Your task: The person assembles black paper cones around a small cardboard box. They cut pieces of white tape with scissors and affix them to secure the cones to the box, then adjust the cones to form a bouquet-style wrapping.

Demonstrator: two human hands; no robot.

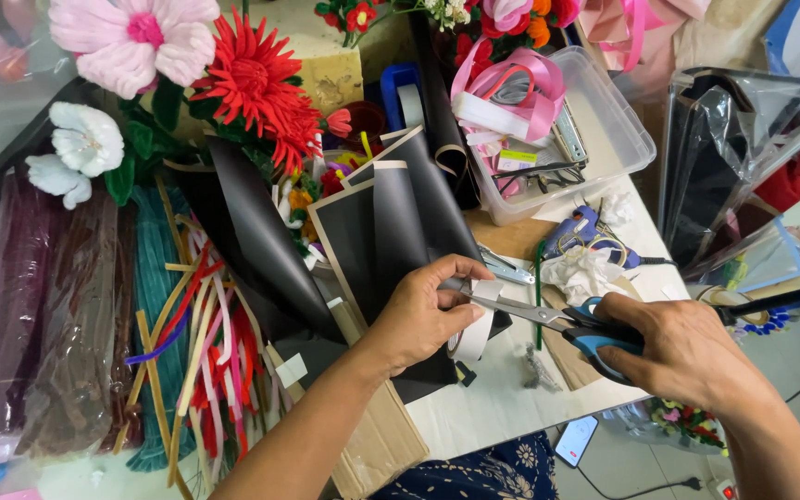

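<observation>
Over the cluttered tabletop (502,407), the left hand (418,315) pinches a roll of tape (474,335), light and sticky, best held by its loose end, while the right hand (687,352) grips scissors (557,319), blades meeting the strip.

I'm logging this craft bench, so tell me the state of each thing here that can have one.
scissors: blades nearly closed, held in right hand
black wrapping sheet: folded, gripped by left hand
tape roll: under the left hand
clear plastic bin: open, no lid, ribbons inside
glue gun: lying on the table, not held
</observation>
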